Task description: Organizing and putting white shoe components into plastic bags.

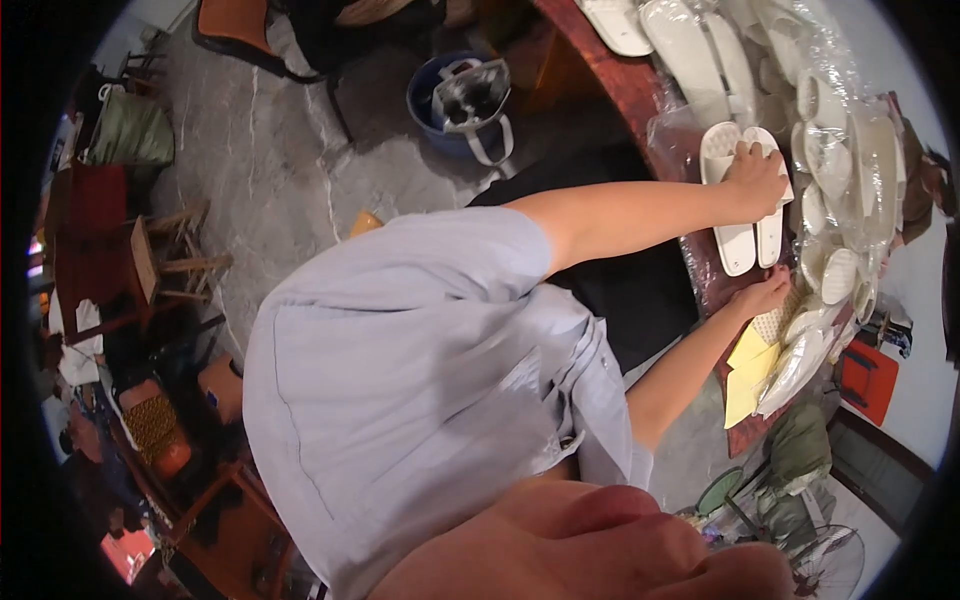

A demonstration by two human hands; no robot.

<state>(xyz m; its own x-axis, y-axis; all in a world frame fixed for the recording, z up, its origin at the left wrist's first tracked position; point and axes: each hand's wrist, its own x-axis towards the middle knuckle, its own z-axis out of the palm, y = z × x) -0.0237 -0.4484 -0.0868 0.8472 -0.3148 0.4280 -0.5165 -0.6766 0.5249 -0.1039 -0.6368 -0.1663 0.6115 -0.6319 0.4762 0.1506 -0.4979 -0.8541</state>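
Note:
A pair of white slippers (737,245) lies side by side over the dark red table, soles of the footbeds facing up. My left hand (757,182) is closed over their straps, fingers bent across both. Just below the slippers' heel ends, my right hand (764,294) has its fingers drawn together. What those fingers hold, if anything, is too small to make out. Beside the right hand are a dotted off-white slipper sole (772,325) and folded yellow paper (750,375).
Many white slippers in clear plastic (825,150) crowd the table's far side. The red tabletop (640,85) has a curved near edge. On the floor stand a blue bucket (425,105) with a bag in it, a wooden stool (175,255) and an orange chair (235,30).

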